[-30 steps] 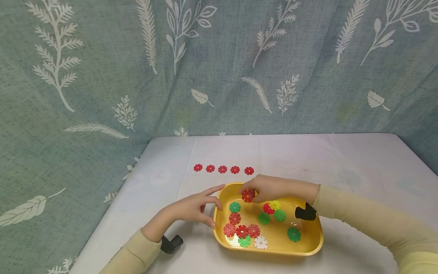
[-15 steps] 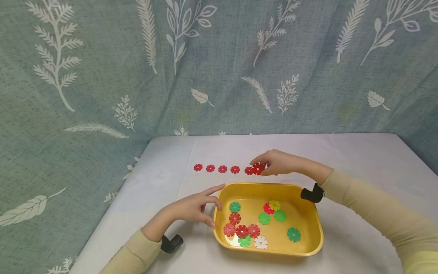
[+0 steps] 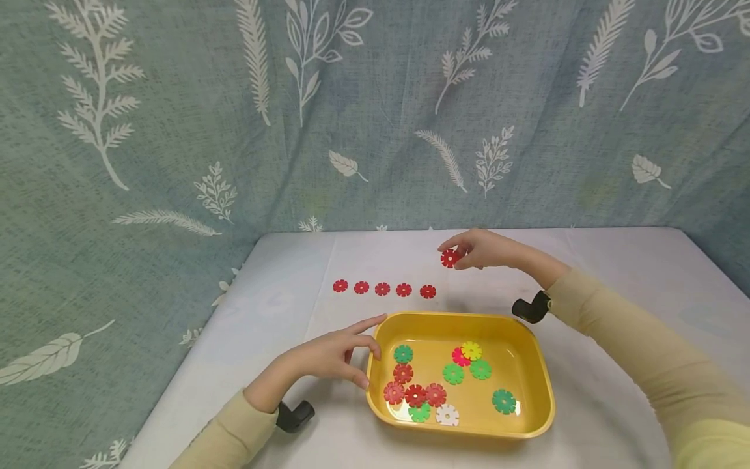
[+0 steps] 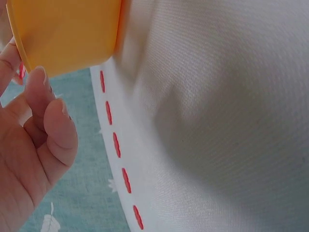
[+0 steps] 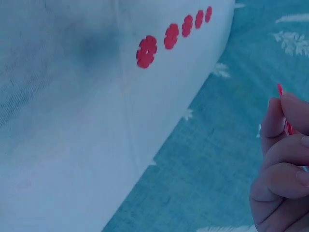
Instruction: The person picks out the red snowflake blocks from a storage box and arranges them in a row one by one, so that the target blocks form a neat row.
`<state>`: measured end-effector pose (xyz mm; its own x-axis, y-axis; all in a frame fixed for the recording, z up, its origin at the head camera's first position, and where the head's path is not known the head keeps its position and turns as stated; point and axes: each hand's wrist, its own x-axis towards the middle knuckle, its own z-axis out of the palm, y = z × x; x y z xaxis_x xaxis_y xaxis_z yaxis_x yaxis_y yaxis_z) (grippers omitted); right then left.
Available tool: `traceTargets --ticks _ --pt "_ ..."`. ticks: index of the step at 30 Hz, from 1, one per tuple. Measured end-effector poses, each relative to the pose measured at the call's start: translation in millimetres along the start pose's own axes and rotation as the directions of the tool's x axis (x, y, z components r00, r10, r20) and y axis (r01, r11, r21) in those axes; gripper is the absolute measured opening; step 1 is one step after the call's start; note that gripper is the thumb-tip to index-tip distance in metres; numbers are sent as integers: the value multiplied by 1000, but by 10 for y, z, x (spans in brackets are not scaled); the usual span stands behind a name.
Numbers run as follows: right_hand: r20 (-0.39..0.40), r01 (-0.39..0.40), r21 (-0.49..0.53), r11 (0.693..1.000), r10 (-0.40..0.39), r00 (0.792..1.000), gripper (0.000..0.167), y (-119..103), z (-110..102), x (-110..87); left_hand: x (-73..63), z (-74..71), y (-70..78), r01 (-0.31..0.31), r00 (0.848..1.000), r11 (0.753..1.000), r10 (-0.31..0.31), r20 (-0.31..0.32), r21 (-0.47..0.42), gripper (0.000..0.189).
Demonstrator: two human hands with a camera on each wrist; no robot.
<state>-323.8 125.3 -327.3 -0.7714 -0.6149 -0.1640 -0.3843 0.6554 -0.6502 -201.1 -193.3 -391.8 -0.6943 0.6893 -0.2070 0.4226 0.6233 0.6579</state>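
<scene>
My right hand [image 3: 489, 249] pinches a red snowflake disc [image 3: 450, 258], a thin notched plastic round, between thumb and fingertips. It is held up over the back of the table, behind the right end of a row of several red discs [image 3: 383, 288]. In the right wrist view the pinched disc [image 5: 280, 90] shows edge-on, mostly hidden by the fingers. My left hand [image 3: 331, 355] holds the left end of the yellow tray [image 3: 530, 417], with thumb and fingers at its rim. In the left wrist view two fingers [image 4: 60, 128] curl below the tray's outer wall [image 4: 72, 38].
Inside the tray lie red discs [image 3: 415, 395], green discs [image 3: 504, 401], a yellow disc [image 3: 471, 351], a pink disc [image 3: 459, 357] and a white disc [image 3: 448, 415]. A patterned blue-green curtain [image 3: 375, 130] hangs behind the white-covered table [image 3: 615, 286].
My right hand has lifted a red disc out of the tray, passed the right end of the row and moved farther back. My left hand and the tray have stayed in place.
</scene>
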Motion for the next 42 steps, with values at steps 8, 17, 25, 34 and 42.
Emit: traceTargets --ticks 8,17,25,34,42 --pt "20 -43 14 999 43 999 41 243 -25 179 1 -11 12 7 1000 1000 -7 3 18 34" --pt "133 -32 -55 998 39 990 42 503 78 341 -1 -17 23 15 1000 1000 -15 6 25 34" --pt "205 -29 -60 998 41 978 40 662 216 428 -5 -17 35 1 1000 1000 -2 10 23 34" --pt "238 -24 -90 996 45 970 36 715 389 496 0 -15 26 8 1000 1000 -8 11 23 33" --pt "241 -49 -134 990 80 967 36 694 429 477 2 -19 30 12 1000 1000 -12 11 26 33"
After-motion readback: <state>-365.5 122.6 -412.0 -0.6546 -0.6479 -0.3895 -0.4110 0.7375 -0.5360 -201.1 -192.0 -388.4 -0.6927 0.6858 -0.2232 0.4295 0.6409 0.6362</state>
